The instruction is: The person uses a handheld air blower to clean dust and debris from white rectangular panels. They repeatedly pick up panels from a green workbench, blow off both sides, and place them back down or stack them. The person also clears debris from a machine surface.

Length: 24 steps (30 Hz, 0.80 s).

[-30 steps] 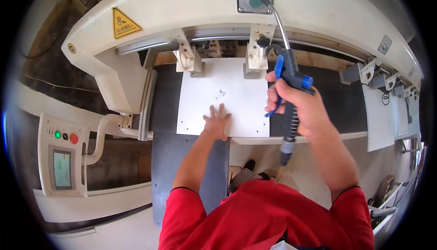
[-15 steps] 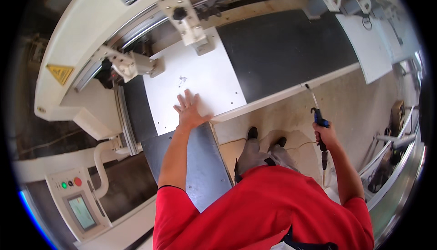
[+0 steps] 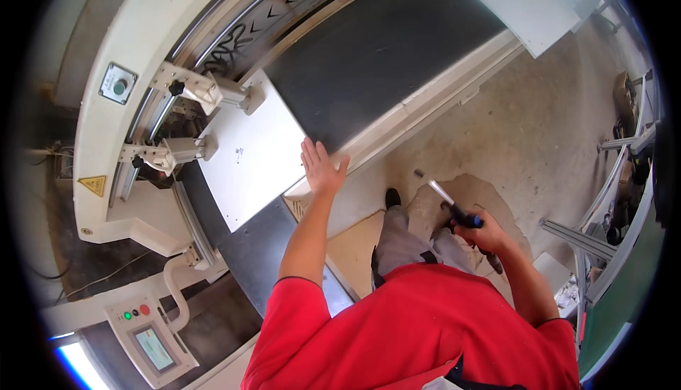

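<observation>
A white rectangular panel, with small holes near its corners and a small dark mark, lies on the machine's black bed. My left hand is open at the panel's right edge, with its fingers stretched out and thumb apart. Whether the fingertips press on the panel or the bed, I cannot tell. In my right hand is a black and blue air blow gun. Its metal nozzle points up and to the left, above the floor and apart from the panel.
Two clamp heads on the machine's rail reach over the panel's far side. A control box with a screen and buttons stands at the lower left. Another white sheet lies at the far right. A metal frame stands on my right.
The view has turned. My left hand has shifted from the panel's middle front to its right edge. The blow gun has come closer to my body, its nozzle swung more leftward.
</observation>
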Each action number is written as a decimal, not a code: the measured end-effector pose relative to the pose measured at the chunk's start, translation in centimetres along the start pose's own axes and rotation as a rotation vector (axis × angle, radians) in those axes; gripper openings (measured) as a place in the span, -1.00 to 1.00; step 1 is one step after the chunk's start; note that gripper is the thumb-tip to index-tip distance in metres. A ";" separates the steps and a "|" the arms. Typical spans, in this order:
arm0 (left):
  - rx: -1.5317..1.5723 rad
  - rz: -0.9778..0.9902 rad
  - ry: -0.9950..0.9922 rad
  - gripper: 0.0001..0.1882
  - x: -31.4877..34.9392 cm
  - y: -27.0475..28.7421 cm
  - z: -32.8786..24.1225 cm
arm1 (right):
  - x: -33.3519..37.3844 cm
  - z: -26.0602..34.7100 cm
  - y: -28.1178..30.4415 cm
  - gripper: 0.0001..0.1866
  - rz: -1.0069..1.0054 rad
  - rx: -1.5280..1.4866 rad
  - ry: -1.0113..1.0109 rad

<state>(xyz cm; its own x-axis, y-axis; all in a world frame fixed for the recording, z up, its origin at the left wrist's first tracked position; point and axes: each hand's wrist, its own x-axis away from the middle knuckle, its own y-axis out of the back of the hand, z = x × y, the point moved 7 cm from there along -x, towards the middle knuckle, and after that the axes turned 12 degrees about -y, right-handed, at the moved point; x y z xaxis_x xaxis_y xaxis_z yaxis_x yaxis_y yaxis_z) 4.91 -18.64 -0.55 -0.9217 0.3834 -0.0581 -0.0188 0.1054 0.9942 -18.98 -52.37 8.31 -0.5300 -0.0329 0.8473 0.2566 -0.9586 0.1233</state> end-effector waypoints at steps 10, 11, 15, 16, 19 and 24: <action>0.516 0.717 0.017 -0.06 12.7 -13.3 -24.2 | 10.7 -21.9 12.0 -0.79 -0.241 -0.490 0.109; 0.632 0.754 -0.127 -0.09 14.5 -14.2 -24.7 | 11.3 -22.3 12.0 -0.77 -0.247 -0.531 0.125; 0.406 0.863 -0.253 -0.21 16.7 -12.6 -28.5 | 11.0 -26.0 11.2 -0.75 -0.282 -0.561 0.123; 0.472 0.876 -0.271 -0.22 16.3 -10.8 -30.8 | 11.6 -26.9 11.1 -0.75 -0.306 -0.598 0.148; 0.602 0.842 -0.359 -0.27 13.6 -9.7 -35.4 | 14.2 -29.6 10.8 -0.75 -0.346 -0.692 0.192; 0.757 0.687 -0.394 -0.39 4.9 -16.0 -37.1 | 14.6 -33.2 9.0 -0.75 -0.295 -0.941 0.203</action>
<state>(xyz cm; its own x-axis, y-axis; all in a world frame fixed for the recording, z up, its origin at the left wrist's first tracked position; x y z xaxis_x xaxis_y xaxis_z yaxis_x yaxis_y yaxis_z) -13.70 -52.47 -13.42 -0.4533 0.8284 0.3290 0.8190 0.2414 0.5205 -51.21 -70.90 4.67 -0.6195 0.2779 0.7342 -0.6030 -0.7673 -0.2183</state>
